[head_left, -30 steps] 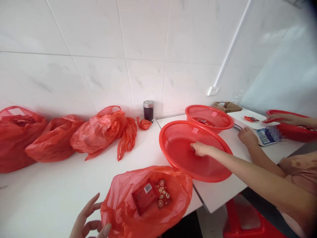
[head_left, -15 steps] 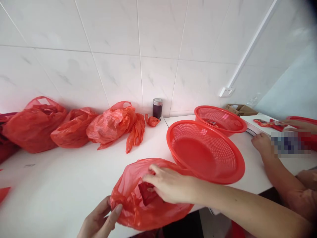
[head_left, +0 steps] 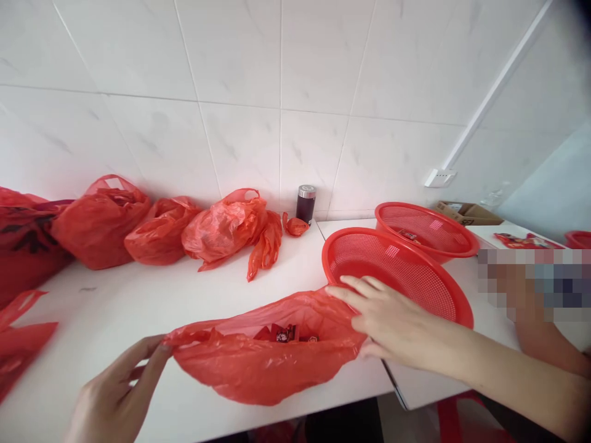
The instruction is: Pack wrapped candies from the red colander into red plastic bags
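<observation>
A red plastic bag [head_left: 263,372] lies flat on the white table, its mouth stretched wide. My left hand [head_left: 120,387] pinches the bag's left edge with its fingertips. My right hand [head_left: 392,323] grips the right edge, next to the rim of a red mesh basket [head_left: 397,243]. Inside the bag are red printed packets [head_left: 282,334], mostly hidden by the plastic.
Several filled red bags [head_left: 161,231] line the tiled wall beside a dark lidded jar [head_left: 305,204]. A second red basket [head_left: 427,231] sits behind the first. At right, a co-worker's arm [head_left: 540,338] is partly pixelated, near red packets [head_left: 526,241] and a cardboard box [head_left: 468,213].
My right hand has moved from the basket's inside to the bag. Both hands now hold opposite edges, pulling its mouth wide. The co-worker's hand is no longer on the far right basket.
</observation>
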Tool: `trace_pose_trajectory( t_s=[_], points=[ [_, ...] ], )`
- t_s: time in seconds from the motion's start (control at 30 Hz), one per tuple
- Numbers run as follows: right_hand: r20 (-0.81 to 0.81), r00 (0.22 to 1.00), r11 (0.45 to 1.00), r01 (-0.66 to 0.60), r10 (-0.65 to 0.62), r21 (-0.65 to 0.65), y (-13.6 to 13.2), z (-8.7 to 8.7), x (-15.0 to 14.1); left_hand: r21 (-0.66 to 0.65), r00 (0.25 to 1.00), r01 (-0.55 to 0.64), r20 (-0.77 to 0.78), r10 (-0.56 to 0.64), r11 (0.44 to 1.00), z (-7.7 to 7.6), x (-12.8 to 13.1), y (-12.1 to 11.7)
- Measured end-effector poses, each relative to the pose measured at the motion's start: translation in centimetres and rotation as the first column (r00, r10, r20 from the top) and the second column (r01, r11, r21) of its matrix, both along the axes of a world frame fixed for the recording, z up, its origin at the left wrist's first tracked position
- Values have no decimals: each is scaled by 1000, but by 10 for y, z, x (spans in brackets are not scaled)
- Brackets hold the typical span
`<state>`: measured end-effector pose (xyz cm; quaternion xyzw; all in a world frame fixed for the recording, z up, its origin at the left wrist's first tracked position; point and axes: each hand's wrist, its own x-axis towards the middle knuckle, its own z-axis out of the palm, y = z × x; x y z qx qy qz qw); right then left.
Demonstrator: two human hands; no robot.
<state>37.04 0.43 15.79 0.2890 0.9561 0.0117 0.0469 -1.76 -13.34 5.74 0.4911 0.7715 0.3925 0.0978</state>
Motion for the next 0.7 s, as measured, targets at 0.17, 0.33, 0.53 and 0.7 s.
trace_pose_trajectory(
  t_s=[0.17, 0.33, 0.53, 0.7],
  points=[
    [-175, 985, 989, 31, -6, 143, 12, 40, -1, 142, 954, 28, -298, 16, 989, 71, 36, 9],
    [-72, 994, 996, 79, -83, -48, 16, 61, -17, -27, 620, 617, -598, -507, 787, 99, 67, 17],
    [-199, 962, 983, 183, -186, -36, 32, 60, -17, -513, 444, 469, -567, -694, 719, 83, 47, 22],
    [-393, 894, 965, 255, -214, 54, 36, 64, -14, -301, 579, 522, -562, -590, 798, 134, 33, 16]
  ],
)
